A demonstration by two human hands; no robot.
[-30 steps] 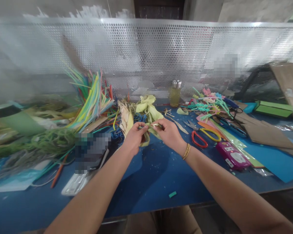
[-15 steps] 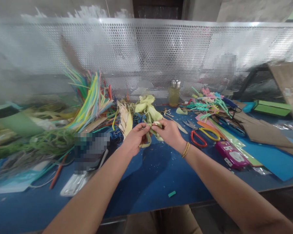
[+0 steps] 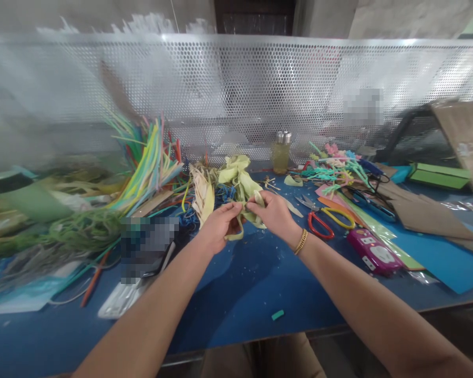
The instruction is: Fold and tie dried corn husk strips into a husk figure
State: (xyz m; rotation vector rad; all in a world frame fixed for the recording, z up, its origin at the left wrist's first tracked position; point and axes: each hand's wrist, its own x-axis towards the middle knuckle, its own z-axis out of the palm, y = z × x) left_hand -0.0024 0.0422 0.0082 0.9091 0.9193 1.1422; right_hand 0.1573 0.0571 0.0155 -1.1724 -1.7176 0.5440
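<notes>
Over the middle of the blue table, my left hand (image 3: 224,221) and my right hand (image 3: 274,210) are close together. Each is closed in a pinch on a pale green husk strip (image 3: 236,235), which looks like corn husk. A loop of it hangs below my left fingers, and folds of it stick up by my right thumb. The fingertips around the pinched part partly hide it. Right behind my hands lie more pale green husks (image 3: 236,170). A dried, cream-coloured husk bundle (image 3: 202,191) lies just left of them.
Scissors (image 3: 327,216) with red and yellow handles and a purple power strip (image 3: 373,252) lie at right. A glass bottle (image 3: 281,153) stands behind. Colourful strips (image 3: 145,163) and green netting (image 3: 82,228) heap at left. A perforated metal panel (image 3: 260,79) edges the back.
My fingertips have shifted slightly along the strip and are a little further apart. The husk folds at my right thumb stand higher. The things on the table stay put.
</notes>
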